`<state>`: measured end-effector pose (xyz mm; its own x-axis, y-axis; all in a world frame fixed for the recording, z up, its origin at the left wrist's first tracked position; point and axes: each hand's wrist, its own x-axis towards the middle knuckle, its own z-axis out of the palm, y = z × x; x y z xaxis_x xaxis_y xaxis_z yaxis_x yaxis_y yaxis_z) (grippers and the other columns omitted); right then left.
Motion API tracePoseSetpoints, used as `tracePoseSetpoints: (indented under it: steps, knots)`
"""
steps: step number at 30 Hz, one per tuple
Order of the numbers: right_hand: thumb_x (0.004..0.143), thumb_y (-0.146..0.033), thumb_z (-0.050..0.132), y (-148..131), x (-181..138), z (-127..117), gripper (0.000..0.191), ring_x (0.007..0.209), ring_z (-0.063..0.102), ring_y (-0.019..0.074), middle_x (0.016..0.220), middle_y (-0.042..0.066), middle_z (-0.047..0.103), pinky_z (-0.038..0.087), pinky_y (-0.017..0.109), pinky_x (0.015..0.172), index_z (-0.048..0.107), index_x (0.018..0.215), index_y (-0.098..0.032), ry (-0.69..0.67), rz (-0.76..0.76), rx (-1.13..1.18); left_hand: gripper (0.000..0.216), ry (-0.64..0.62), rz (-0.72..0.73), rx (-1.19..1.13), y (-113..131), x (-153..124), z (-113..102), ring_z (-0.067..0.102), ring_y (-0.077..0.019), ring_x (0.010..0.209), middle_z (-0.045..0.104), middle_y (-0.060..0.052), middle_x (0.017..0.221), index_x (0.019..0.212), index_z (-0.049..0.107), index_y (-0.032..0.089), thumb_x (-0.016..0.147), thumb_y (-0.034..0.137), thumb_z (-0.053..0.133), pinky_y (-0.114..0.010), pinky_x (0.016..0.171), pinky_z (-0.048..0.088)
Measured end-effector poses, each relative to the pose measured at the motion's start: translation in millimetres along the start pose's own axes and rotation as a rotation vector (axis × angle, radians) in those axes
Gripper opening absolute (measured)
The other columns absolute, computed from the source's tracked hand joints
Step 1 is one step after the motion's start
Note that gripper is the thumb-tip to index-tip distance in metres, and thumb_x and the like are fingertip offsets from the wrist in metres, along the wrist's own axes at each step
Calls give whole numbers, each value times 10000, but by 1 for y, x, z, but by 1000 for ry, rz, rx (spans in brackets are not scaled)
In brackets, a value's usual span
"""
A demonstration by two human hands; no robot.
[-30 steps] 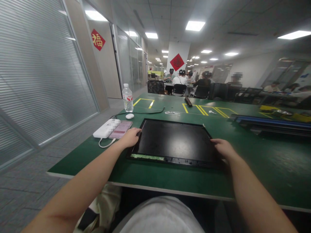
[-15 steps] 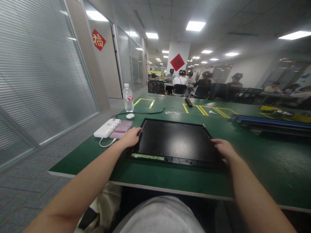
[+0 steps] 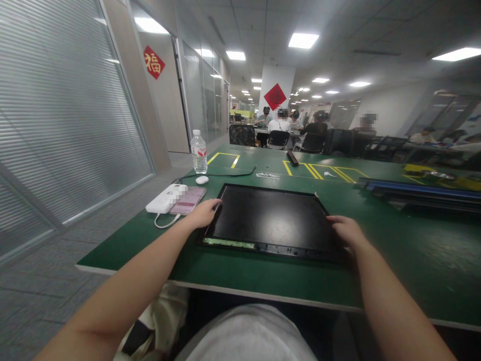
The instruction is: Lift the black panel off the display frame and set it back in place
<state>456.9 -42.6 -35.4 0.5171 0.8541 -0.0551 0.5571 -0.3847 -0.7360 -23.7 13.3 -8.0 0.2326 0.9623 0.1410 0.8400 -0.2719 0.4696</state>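
A flat black display panel [image 3: 270,220] lies on the green table [image 3: 233,271], with a strip of circuit board along its near edge. My left hand [image 3: 203,214] rests on the panel's left edge, fingers curled over it. On the right edge lies my right hand [image 3: 345,230], its fingers bent around the rim. Both hands hold the panel, which sits flat.
A pink phone [image 3: 188,200] and a white power bank [image 3: 164,198] with cable lie left of the panel. Behind them stand a water bottle [image 3: 198,151] and a white mouse [image 3: 202,179]. Dark panels [image 3: 421,193] are stacked at right. People sit at far tables.
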Motion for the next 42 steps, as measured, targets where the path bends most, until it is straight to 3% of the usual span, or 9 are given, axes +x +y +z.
tracePoseSetpoints:
  steps: [7, 11, 16, 21, 27, 29, 35, 42]
  knots:
    - [648, -23, 538, 7, 8, 0, 486, 761, 664, 188, 936, 92, 755, 479, 251, 653, 764, 1055, -162, 17, -26, -2, 534, 82, -123, -490, 7, -1, -2, 681, -273, 1102, 748, -87, 1163, 1126, 723, 171, 649, 10, 548, -371, 941, 540]
    - [662, -34, 544, 9, 8, 0, 485, 757, 665, 186, 959, 100, 754, 477, 251, 653, 757, 1080, -158, 40, -6, 12, 533, 76, -179, -846, 17, -4, -4, 716, -237, 987, 744, -76, 1151, 1132, 694, 172, 645, 10, 552, -331, 805, 589]
    - [662, -21, 537, 9, 9, -1, 481, 778, 669, 182, 981, 94, 756, 477, 245, 668, 763, 1067, -152, 44, -6, -2, 491, 45, -306, -1084, 23, -6, -8, 731, -187, 802, 714, -76, 1216, 1105, 679, 178, 668, -19, 572, -269, 605, 590]
    - [662, -20, 533, 13, 12, 1, 474, 843, 677, 187, 1014, 85, 756, 487, 240, 696, 768, 1045, -169, 47, -29, 10, 460, 91, -362, -1182, 24, -5, -9, 734, -187, 833, 667, -71, 1321, 1045, 677, 182, 656, -54, 610, -251, 577, 593]
    - [659, -23, 541, 14, 12, 3, 455, 835, 679, 192, 1017, 94, 754, 489, 245, 695, 775, 1020, -171, 60, -47, 33, 469, 110, -417, -1241, 25, -3, -6, 744, -190, 868, 661, -76, 1337, 1111, 683, 206, 708, -32, 645, -261, 636, 608]
    - [666, -23, 544, 13, 10, 3, 445, 842, 680, 193, 1021, 95, 753, 489, 243, 696, 772, 1018, -173, 62, -38, 47, 520, 98, -427, -1279, 25, -3, -7, 751, -190, 823, 702, -78, 1264, 1163, 677, 217, 703, -25, 672, -278, 658, 616]
    - [671, -14, 530, 8, 7, 2, 455, 843, 685, 187, 1031, 93, 753, 491, 231, 692, 772, 1023, -170, 51, -38, 36, 739, -19, -515, -1321, 25, -2, -8, 725, -213, 561, 767, -52, 769, 1422, 511, 205, 731, 19, 694, -327, 549, 610]
    - [659, -27, 570, 4, 6, 1, 417, 894, 689, 198, 1004, 78, 759, 508, 252, 775, 786, 975, -190, 62, -47, 9, 760, -99, -506, -1383, 22, -3, -7, 762, -244, 694, 784, -56, 819, 1388, 550, 193, 678, 23, 759, -357, 659, 634]
